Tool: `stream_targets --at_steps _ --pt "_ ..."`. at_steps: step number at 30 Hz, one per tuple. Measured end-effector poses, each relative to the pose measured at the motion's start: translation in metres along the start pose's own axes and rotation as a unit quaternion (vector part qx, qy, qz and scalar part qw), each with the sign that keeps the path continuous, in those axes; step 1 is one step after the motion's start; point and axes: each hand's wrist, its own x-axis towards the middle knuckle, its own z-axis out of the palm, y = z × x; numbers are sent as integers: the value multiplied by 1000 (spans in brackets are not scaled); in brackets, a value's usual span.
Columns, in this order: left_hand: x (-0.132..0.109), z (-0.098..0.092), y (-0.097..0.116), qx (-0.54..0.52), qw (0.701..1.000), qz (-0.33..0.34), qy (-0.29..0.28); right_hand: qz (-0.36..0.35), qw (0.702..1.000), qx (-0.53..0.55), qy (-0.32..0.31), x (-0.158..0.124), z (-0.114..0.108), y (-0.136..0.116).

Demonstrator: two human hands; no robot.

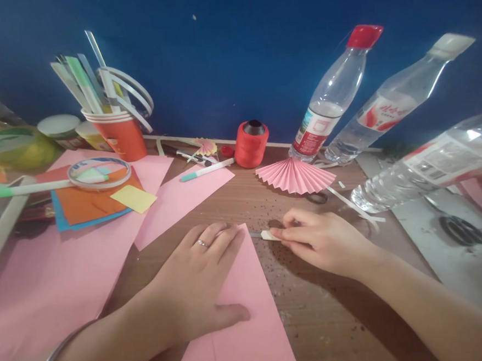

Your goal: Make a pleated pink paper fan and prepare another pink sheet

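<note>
A pink paper sheet (252, 342) with a crease near its lower end lies on the brown table. My left hand (207, 282), with a ring on one finger, rests flat on it, thumb spread. To the right, my right hand (322, 241) pinches a small tool with a white handle (268, 235); its thin grey end touches or nearly touches the sheet's upper right edge. Beyond my right hand stands a pleated pink paper fan (296, 176).
A red thread spool (251, 144) and a red-capped bottle (326, 106) stand at the back, with two more bottles at the right. A red cup (118, 137) of tools is at back left. Pink sheets (46, 287), coloured papers and a tape roll (99, 174) lie left.
</note>
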Motion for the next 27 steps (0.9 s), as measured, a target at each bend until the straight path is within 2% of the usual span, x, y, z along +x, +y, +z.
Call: stream_targets --at_steps 11,27 --pt "1 0 0 7 1000 6 14 -6 1000 -13 12 4 3 -2" --pt "1 -1 0 1 1000 -3 6 -12 999 -27 20 3 5 0"
